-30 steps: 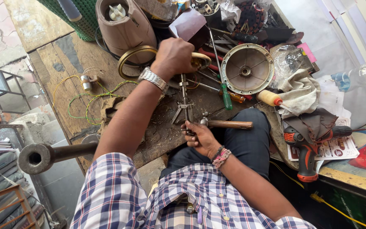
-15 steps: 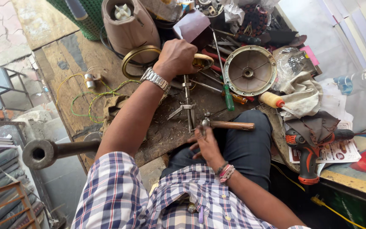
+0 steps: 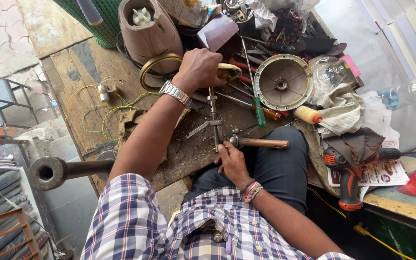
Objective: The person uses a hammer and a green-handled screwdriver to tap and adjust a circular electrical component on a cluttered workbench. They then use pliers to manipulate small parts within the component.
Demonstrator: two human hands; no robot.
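Two hands: both of the person's own, at work on a cluttered wooden workbench [image 3: 68, 91], seen from the head camera looking down.
Left hand [image 3: 199, 70]: reaching forward, fingers curled and closed over the top of a gear puller [image 3: 213, 118]; a metal wristwatch [image 3: 176, 93] sits on the wrist.
Right hand [image 3: 232, 161]: close to the body, fingers wrapped around the lower end of the gear puller, right by the head of a hammer; thread bracelets [image 3: 251, 190] on the wrist.
Gear puller: lies along the bench between the two hands, its long screw running from one hand to the other, its arms spread sideways about halfway.
Hammer [image 3: 258, 142]: wooden handle pointing right, head just beside the right hand's fingers; whether the hand touches it cannot be told.
Brass ring [image 3: 156, 63]: flat on the bench, partly under the left hand.
Green screwdriver [image 3: 260, 117]: just right of the puller, near an orange-handled one.
Round metal cover [image 3: 284, 82]: right of the left hand, open side up.
Beige housing [image 3: 146, 29]: upright behind the brass ring.
Power drill [image 3: 351, 173]: far right, well apart from both hands.
Wires [image 3: 99, 115]: green and yellow, looped on the bench's left part.
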